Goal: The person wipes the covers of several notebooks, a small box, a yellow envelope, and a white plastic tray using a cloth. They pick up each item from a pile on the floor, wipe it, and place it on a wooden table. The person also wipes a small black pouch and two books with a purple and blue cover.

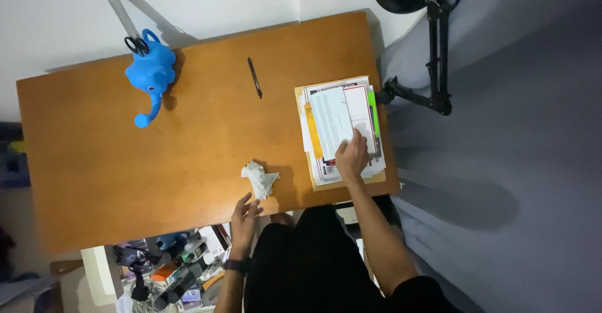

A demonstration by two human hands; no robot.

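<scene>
1. Right hand [351, 156] lies flat on the paper stack [342, 131] at the desk's [94, 162] right edge, fingers spread, apparently gripping nothing.
2. Left hand [243, 216] rests open beside the crumpled tissue [259, 178].
3. Tidying papers, likely; next needs a pinch on the top sheet.

Seen from above, the person took up the lower middle of the frame. Dark, plain black clothing covered the torso and lap, with no pattern or print to be made out. Both forearms were bare. On the right arm a short black sleeve ended near the bottom edge of the frame, right of centre. The left hand [244, 216] carried a dark watch or band [236, 265] around the wrist, low and left of the body. The right hand [352, 157] bore no ring or band that could be seen.
</scene>
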